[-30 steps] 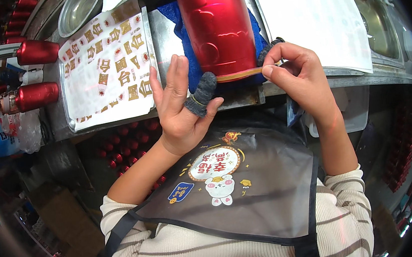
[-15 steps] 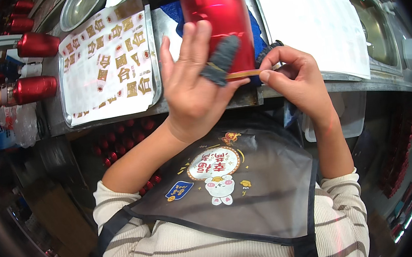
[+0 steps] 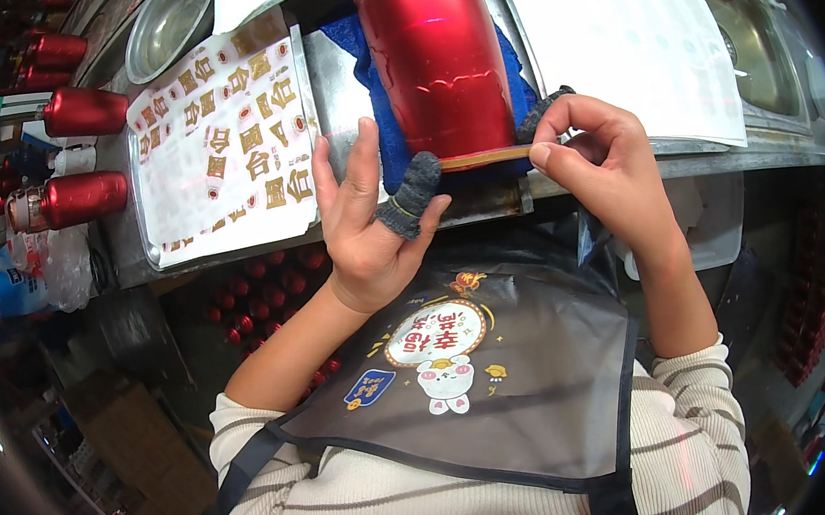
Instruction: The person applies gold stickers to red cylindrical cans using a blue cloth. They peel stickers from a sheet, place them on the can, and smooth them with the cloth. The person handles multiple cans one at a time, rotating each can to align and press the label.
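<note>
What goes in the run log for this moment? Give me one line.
left hand: open, thumb cot by red shell's rim | right hand: pinching gold strip at rim | blue cloth underneath

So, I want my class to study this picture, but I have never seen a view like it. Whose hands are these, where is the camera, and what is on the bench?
There is no machine here. The camera sits on a person's head and looks down, so the striped sleeves and the grey apron at the bottom belong to the wearer. The wide lens bends straight edges near the rim.

The left hand is open, its thumb in a grey knitted cot, resting by the lower edge of a big shiny red cylinder. The right hand pinches a thin gold strip that runs along that lower edge.

The cylinder lies on a blue cloth on a metal bench. To the left is a tray with a sheet of gold and red stickers; further left lie smaller red cylinders. To the right lies a pale sheet.
</note>
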Demonstrator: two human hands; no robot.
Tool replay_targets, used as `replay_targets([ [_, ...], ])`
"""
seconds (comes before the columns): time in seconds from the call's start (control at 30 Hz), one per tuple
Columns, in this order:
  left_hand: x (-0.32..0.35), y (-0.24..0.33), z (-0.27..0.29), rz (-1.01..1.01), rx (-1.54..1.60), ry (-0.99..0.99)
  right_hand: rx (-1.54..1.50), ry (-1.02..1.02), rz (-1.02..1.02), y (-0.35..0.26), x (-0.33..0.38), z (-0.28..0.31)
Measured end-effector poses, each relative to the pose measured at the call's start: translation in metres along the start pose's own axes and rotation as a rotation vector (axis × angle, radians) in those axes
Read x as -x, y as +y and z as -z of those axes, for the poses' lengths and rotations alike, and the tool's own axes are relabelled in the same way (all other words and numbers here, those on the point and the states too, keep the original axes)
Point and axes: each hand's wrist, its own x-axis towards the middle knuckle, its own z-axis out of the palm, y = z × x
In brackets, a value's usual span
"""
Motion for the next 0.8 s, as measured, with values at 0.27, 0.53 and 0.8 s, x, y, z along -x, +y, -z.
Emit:
replay_targets([
  [0.27,-0.029,0.013,-0.001,-0.147,-0.13,-0.056,0.037,0.018,0.039,0.006,-0.006,-0.004],
  [0.53,-0.035,0.004,-0.017,0.012,0.035,0.121,0.05,-0.028,0.014,0.01,-0.008,-0.007],
  [0.8,0.003,0.005,0.002,0.115,0.067,0.007,0.051,-0.007,0.038,0.003,0.001,-0.006],
])
